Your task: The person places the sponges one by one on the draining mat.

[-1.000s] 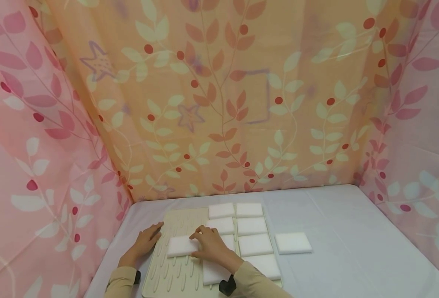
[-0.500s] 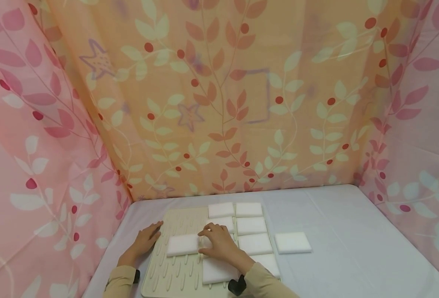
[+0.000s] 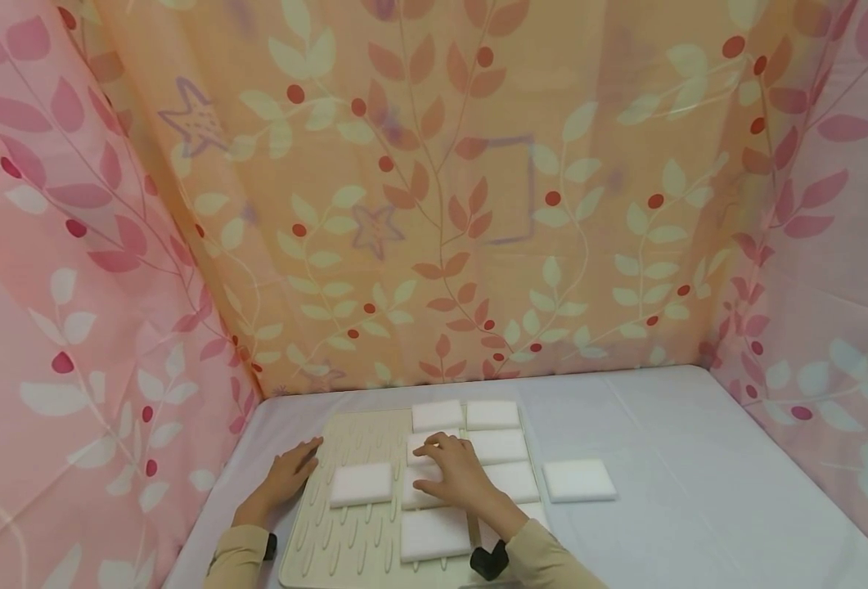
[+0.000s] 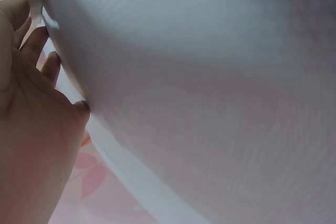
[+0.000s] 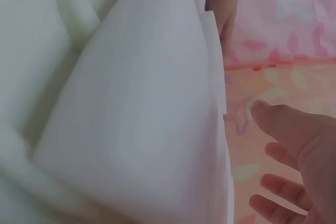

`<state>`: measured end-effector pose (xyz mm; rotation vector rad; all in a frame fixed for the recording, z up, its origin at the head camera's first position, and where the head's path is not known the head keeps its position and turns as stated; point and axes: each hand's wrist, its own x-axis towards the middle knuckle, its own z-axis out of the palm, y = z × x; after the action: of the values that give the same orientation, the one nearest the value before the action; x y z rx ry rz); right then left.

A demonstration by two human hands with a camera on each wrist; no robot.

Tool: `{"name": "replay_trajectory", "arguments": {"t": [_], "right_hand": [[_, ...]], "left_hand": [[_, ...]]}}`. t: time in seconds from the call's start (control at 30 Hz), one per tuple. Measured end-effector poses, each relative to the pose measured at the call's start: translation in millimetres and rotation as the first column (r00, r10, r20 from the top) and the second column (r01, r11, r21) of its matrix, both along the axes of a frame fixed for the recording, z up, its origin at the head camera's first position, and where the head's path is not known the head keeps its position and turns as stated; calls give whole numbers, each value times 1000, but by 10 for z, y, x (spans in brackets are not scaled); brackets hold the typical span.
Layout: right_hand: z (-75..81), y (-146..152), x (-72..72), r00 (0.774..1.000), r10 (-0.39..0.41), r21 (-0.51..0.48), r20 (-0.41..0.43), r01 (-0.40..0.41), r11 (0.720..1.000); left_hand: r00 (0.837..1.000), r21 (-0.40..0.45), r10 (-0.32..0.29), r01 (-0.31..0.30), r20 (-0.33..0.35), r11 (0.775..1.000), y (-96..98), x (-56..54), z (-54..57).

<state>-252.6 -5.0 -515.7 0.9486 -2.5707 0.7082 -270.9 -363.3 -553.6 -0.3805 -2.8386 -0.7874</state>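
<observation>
A cream ridged mat or tray (image 3: 316,556) lies on the table with several white rectangular sponge-like blocks on it. Most form two columns on its right half; one white block (image 3: 361,484) lies alone to their left. My left hand (image 3: 286,478) rests at the mat's left edge, fingers straight; the left wrist view shows its fingertips at an edge. Over the inner column my right hand (image 3: 459,476) hovers with thumb and fingers apart, holding nothing. It partly hides the blocks beneath. In the right wrist view a white block (image 5: 142,103) stands near, apart from the fingers.
Another white block (image 3: 579,479) lies on the white-covered table (image 3: 669,458), right of the mat. An orange leaf-patterned curtain (image 3: 434,204) stands behind, with pink ones (image 3: 87,327) at the sides. A black wrist band (image 3: 489,561) sits by the right sleeve.
My right hand has let go of the lone block on the mat's left half and moved right, over the inner column. My left hand has stayed at the mat's edge.
</observation>
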Motion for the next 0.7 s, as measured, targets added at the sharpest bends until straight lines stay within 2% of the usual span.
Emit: {"name": "replay_trajectory", "arguments": {"t": [0.33,0.7], "right_hand": [[16,224,-16,999,-51,-17,6,51,999],[-2,399,-8,998,-66,-65,20,67,996]], "left_hand": [[1000,-5,3,-3,12,1000,17,15,22],[1000,15,1,0,-29,1000,9,-10,-33]]}}
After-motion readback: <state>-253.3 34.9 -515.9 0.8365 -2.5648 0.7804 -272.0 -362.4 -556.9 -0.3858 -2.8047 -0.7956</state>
